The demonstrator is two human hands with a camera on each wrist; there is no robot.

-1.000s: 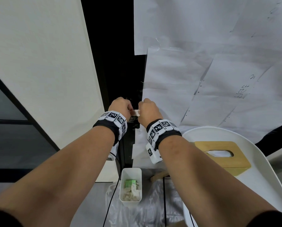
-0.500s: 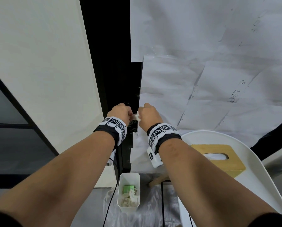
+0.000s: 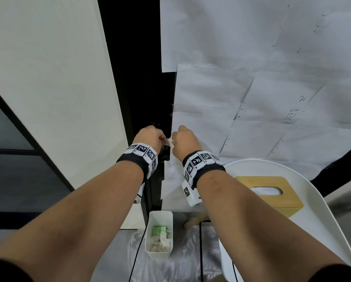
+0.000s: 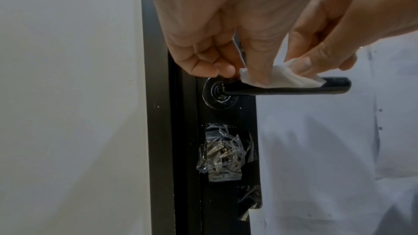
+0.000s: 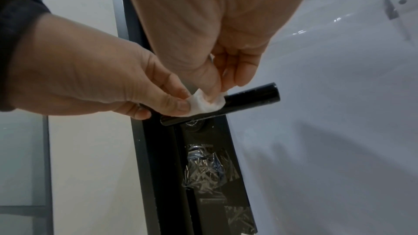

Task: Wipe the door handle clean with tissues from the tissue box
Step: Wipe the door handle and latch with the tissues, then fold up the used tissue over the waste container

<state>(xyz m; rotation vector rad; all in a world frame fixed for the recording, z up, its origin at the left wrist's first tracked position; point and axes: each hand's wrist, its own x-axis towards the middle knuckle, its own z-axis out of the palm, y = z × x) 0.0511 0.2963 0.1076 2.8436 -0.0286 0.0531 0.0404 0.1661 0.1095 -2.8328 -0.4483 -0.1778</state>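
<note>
A black lever door handle (image 4: 294,89) (image 5: 251,99) sticks out from the dark door edge. A small folded white tissue (image 4: 280,78) (image 5: 203,104) (image 3: 169,141) lies over the top of the handle near its middle. My left hand (image 3: 150,137) (image 4: 237,71) holds the tissue's left end, thumb pressing it onto the handle, other fingers curled near the handle's base. My right hand (image 3: 182,139) (image 5: 219,85) pinches the tissue's right end from above. The wooden-topped tissue box (image 3: 269,192) stands at the lower right, a tissue showing in its slot.
The box sits on a white rounded table (image 3: 333,220). A white bin (image 3: 159,235) with crumpled tissues stands on the floor under the handle, on clear plastic sheeting. Crumpled clear film (image 4: 221,153) is taped below the handle. Paper sheets (image 3: 252,88) cover the door.
Both hands stay at the handle with the tissue between them. They sit slightly lower and closer together in the head view, which has shifted a little.
</note>
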